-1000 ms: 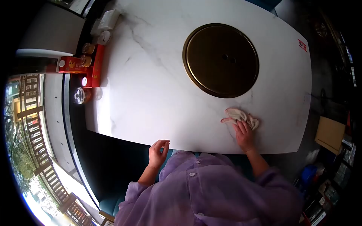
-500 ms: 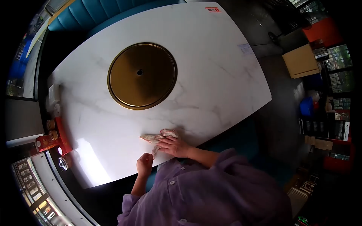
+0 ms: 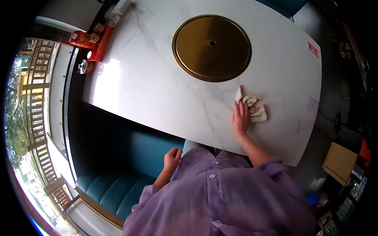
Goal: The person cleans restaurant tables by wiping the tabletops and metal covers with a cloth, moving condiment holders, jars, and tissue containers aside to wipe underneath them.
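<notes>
A crumpled white cloth [image 3: 258,113] with reddish edges lies on the white marbled table [image 3: 157,86], toward its right side. My right hand [image 3: 240,119] rests on the cloth's left part, its fingers stretched out flat and pressing down. Loose folds of the cloth spread past the fingertips and to the right. Off the table's near edge, beside my lap, my left hand [image 3: 172,159] is curled into a loose fist, with nothing visible in it. Beyond the cloth, a round gold-coloured lid [image 3: 212,59] with a small centre hole is set in the tabletop.
Red boxes [image 3: 82,39] and jars [image 3: 94,38] stand at the table's far left end, near a window ledge. A teal padded bench [image 3: 114,188] is at the near left. On the floor at right is a cardboard box [image 3: 339,163].
My view has turned and shifted left. The right hand has slid the cloth rightward along the table. My left hand has moved away from the cloth, back beside my lap.
</notes>
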A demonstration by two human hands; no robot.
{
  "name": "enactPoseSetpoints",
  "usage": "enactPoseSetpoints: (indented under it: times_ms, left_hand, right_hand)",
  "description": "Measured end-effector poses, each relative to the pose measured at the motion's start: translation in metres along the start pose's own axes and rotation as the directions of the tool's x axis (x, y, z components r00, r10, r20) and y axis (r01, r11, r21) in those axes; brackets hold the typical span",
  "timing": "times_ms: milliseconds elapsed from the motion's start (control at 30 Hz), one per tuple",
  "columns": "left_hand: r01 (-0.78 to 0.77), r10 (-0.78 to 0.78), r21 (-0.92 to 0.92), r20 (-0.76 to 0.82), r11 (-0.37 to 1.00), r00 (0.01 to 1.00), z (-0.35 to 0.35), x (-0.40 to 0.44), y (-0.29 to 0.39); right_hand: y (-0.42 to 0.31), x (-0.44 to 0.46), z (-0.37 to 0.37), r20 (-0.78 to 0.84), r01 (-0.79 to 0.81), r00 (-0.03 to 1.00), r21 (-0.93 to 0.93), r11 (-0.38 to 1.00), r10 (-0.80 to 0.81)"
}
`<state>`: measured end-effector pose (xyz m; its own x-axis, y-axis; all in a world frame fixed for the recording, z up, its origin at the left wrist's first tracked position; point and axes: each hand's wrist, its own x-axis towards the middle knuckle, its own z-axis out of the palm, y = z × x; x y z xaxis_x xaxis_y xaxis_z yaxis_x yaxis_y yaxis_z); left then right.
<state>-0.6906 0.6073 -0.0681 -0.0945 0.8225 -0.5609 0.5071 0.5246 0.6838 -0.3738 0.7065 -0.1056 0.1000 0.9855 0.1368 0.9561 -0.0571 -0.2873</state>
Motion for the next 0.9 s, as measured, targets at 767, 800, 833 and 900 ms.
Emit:
enactPoseSetpoints:
  times_ms: [767,800,833,900]
  left_hand:
    - [-0.112,0.090,0.067,0.267,0.991,0.959,0.086,0.025,0.081]
    - [-0.126,0.104,0.063,0.274,0.990,0.956,0.102,0.025,0.092]
    - [-0.147,0.115,0.081,0.309,0.986,0.944,0.120,0.024,0.104]
    - [-0.192,0.141,0.115,0.354,0.975,0.925,0.156,0.023,0.129]
  right_hand:
    - [0.258,0.137,-0.065,0.061,-0.600,0.777,-0.230,0.766,0.627]
    - [0.247,0.131,-0.048,-0.001,-0.486,0.867,-0.219,0.846,0.498]
    - [0.217,0.123,-0.043,0.011,-0.301,0.948,-0.292,0.908,0.318]
    - [0.158,0.100,-0.034,0.078,0.118,0.992,-0.214,0.970,-0.103]
